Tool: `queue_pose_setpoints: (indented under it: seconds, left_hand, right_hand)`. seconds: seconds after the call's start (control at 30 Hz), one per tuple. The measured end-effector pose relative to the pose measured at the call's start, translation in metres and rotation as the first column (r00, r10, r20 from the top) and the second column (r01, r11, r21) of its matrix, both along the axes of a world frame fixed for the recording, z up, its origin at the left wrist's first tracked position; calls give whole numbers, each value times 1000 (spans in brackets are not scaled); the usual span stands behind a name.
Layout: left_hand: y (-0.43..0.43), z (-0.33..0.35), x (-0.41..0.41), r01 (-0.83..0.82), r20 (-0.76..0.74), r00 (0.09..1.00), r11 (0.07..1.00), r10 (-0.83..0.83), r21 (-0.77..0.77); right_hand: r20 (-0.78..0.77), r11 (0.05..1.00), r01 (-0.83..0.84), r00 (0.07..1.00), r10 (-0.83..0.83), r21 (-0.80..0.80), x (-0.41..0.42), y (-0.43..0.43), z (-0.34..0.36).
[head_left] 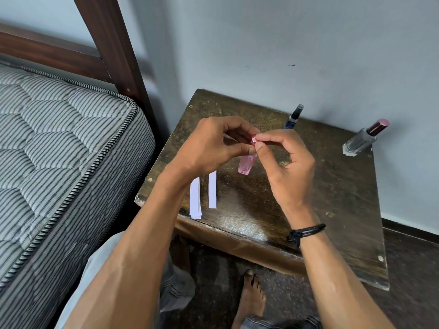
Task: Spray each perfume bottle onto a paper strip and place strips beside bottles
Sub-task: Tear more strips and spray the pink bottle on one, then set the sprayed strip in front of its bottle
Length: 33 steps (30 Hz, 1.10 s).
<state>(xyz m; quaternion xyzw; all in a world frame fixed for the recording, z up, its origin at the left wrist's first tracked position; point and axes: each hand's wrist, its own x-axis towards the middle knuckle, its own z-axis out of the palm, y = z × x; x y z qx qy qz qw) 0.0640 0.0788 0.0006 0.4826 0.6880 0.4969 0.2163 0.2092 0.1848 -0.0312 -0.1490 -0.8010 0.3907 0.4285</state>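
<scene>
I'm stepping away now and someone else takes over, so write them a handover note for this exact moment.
Left hand: holds the pink bottle above the table.
Right hand: fingertips pinch the pink bottle's cap; cap seems still on.
Blue bottle and clear bottle stand at the table's back edge by the wall, both capped.
Paper strips lie together near the front left corner, none beside any bottle.
Done: apparently nothing sprayed or placed.
Left: uncap, spray each bottle on a strip, lay each strip by its bottle.
</scene>
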Motion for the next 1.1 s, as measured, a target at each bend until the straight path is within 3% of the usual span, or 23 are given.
queue_pose_setpoints:
  seconds: [0.2, 0.43, 0.57, 0.63, 0.8, 0.93, 1.0, 1.1]
  left_hand:
    - [0, 0, 1, -9, -30, 1000, 1000, 9, 6]
    - [-1, 1, 1, -6, 17, 1000, 1000, 6, -27]
    - [-2, 1, -1, 3, 40, 999, 999, -2, -36]
    - [-3, 0, -2, 9, 53, 999, 999, -7, -38]
    - [-7, 3, -13, -63, 25, 998, 997, 64, -54]
    - [-19, -4, -34, -294, -182, 949, 932, 258, -214]
    - [-24, -8, -39, -309, -258, 939, 891, 229, -334]
    - [-25, -10, -39, -235, -253, 959, 852, 125, -467]
  right_hand:
    - [-8, 999, 5, 1000, -5, 39, -1, 2, -5]
    - [39, 977, -89, 994, 98, -195, 4, -3, -4]
    - [221, 938, -119, 955, 198, -326, 8, -1, -5]
    - [323, 941, -110, 921, 217, -319, 6, -3, -8]
    - [362, 959, -60, 918, 161, -275, 4, -1, -7]
    - [355, 963, -2, 929, 102, -270, 8, 6, -5]
    - [348, 966, 24, 935, 70, -258, 10, 10, -5]
    - [360, 968, 55, 932, 39, -246, 12, 15, -5]
